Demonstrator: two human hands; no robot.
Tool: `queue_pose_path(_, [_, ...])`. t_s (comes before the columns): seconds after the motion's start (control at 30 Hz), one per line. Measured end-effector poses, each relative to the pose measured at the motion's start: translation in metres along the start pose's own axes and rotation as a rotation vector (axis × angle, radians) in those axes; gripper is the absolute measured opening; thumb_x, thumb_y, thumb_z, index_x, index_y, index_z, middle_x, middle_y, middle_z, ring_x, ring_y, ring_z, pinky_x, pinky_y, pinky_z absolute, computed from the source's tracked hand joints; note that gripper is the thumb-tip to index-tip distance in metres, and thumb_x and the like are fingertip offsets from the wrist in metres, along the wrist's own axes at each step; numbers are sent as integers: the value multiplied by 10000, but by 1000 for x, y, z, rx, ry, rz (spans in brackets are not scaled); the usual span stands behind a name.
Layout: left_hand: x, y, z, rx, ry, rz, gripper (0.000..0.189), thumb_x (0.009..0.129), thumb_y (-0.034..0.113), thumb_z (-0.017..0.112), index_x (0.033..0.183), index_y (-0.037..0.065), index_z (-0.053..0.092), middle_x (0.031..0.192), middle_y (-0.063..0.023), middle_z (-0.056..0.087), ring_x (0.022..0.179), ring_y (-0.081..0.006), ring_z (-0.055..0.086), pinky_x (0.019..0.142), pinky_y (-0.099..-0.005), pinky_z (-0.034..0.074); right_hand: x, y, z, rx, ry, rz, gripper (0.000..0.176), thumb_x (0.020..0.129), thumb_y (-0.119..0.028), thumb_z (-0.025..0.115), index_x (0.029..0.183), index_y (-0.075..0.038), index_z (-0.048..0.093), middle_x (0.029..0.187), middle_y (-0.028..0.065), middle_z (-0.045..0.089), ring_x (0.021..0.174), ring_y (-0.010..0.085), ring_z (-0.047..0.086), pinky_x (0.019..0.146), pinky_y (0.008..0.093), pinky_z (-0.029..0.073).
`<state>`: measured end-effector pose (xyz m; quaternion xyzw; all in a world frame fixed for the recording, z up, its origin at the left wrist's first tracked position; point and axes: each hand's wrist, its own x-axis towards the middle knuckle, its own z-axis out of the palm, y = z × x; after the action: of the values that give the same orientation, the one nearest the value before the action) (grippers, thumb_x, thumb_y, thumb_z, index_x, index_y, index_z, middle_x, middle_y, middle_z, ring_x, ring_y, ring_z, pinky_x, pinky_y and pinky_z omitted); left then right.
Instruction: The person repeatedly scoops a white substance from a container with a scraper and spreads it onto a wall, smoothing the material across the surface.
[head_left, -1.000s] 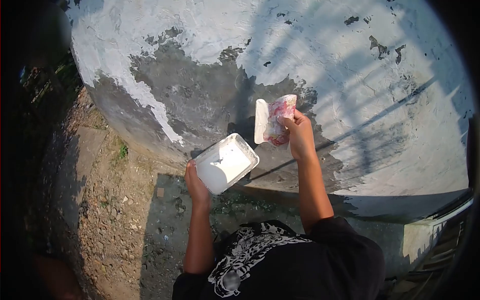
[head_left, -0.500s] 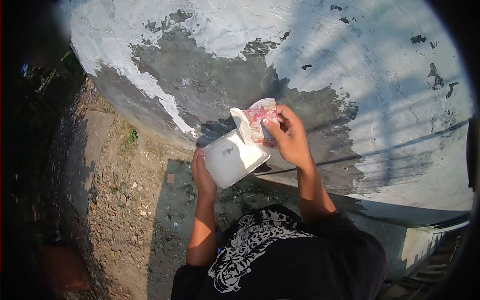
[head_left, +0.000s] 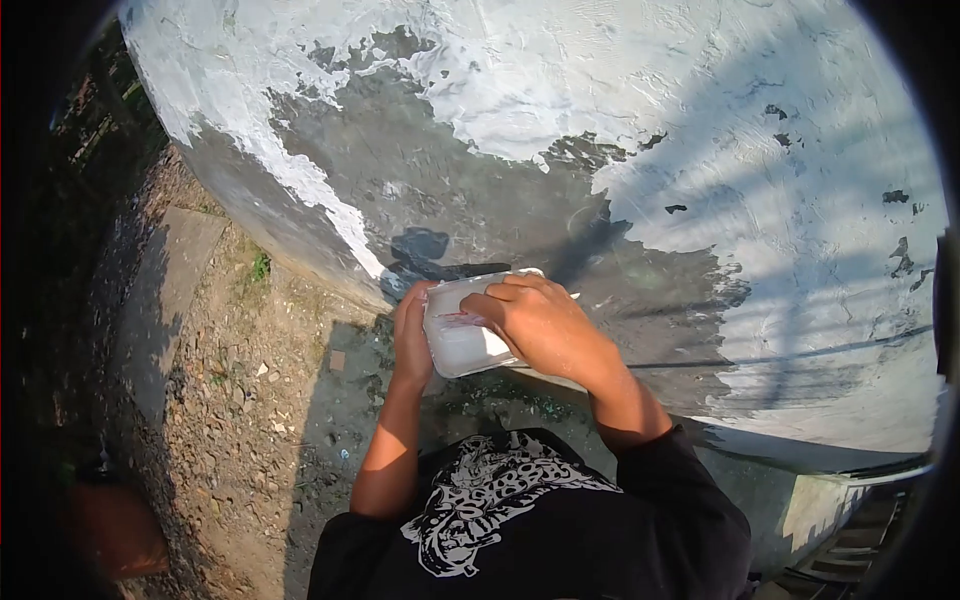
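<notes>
My left hand (head_left: 412,335) grips the left side of a white plastic container (head_left: 436,350), which holds a white paste. Over the container's right side is my right hand (head_left: 545,325), its fingers closed and reaching inside. It holds a thin scraper with red and pink markings (head_left: 460,320), mostly covered by the fingers and dipped in the container. Just beyond both hands rises a wall (head_left: 400,170), partly coated in rough white and partly bare dark grey.
Gravelly ground (head_left: 240,400) lies to the left, with a small clump of green (head_left: 261,266) near the wall's foot. A reddish-brown object (head_left: 120,530) is at the lower left. Steps or slats (head_left: 850,545) show at the lower right.
My right hand has moved down and left, bringing the scraper from above the container's edge into it. White paste stood on the scraper earlier. The view has shifted slightly.
</notes>
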<state>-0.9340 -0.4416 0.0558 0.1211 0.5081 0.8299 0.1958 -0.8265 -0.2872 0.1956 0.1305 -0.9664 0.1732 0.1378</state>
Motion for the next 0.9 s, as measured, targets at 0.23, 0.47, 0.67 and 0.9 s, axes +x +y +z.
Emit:
queue_pose_path(0.23, [53,-5,-32,-186,-276,-246,361,1072,305,392,1107,20,610,1030,-70,657,960,-152,631,894,-323,499,24,-19,34,54,5,417,168,860,-77,669,1022,-44,648,862,167,702,851,445,660,739,519,518])
queue_pose_path(0.47, [83,18,-67,-130,-508,-380,347,1077,301,437,1113,9,621,1037,-53,658,953,-132,605,891,-308,471,63,-46,70,122,-70,684,118,871,-45,661,984,-18,643,823,221,673,851,445,647,710,523,471])
queue_pose_path(0.67, [84,20,-68,-150,-632,-501,299,1064,285,439,1046,42,613,986,-41,633,921,-124,599,838,-300,471,46,-80,61,111,211,971,176,943,-135,654,1059,-3,652,856,246,667,869,463,617,749,486,489])
queue_pose_path(0.9, [76,-12,-61,-106,-733,-500,475,1047,413,455,1207,-5,615,1107,-116,682,1009,-210,677,896,-344,529,-16,-114,73,487,996,1124,143,1031,-111,597,1091,17,615,898,39,686,782,76,631,606,284,581])
